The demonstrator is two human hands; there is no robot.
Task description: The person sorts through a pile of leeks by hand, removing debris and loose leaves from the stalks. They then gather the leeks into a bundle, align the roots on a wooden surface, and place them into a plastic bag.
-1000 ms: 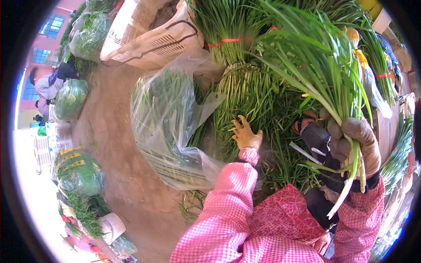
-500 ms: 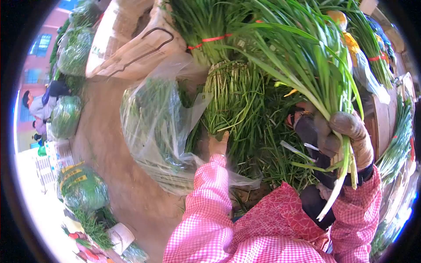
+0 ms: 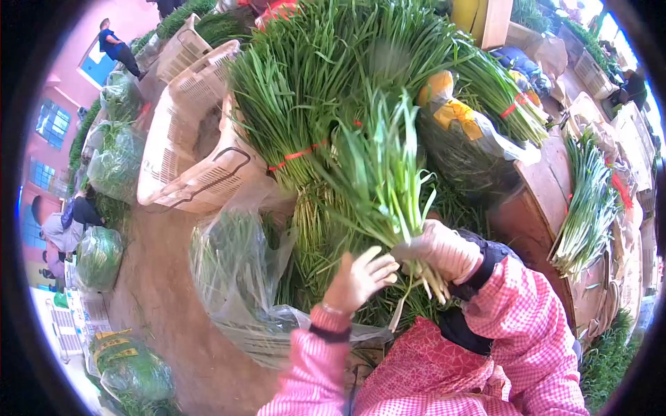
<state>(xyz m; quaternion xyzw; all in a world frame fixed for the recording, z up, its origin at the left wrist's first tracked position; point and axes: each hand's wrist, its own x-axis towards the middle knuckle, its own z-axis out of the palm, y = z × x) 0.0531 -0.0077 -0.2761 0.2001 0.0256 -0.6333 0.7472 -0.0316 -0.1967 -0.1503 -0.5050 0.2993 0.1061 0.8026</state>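
Observation:
My right hand (image 3: 447,251), in a tan glove, grips a bunch of garlic chives (image 3: 381,177) near its stem ends. The leaves fan up and away from me, and the pale stem ends hang below the fist. Just left of those stems, my bare left hand (image 3: 359,279) is raised with its fingers spread, holding nothing. Behind and beneath lie larger chive bundles, one tied with a red band (image 3: 297,157). A clear plastic bag (image 3: 239,277) with greens inside sits on the ground to the left of my left hand.
A pale plastic crate (image 3: 170,156) stands at the upper left. On the right, a wooden board (image 3: 548,201) lies beside another tied bundle (image 3: 586,208). Bagged greens (image 3: 132,367) line the left side. A person (image 3: 118,47) stands far off at the upper left.
My left hand has let go of the lower stalks and risen toward the held bunch. My right hand has brought the bunch leftward, toward the middle. The view has tilted up.

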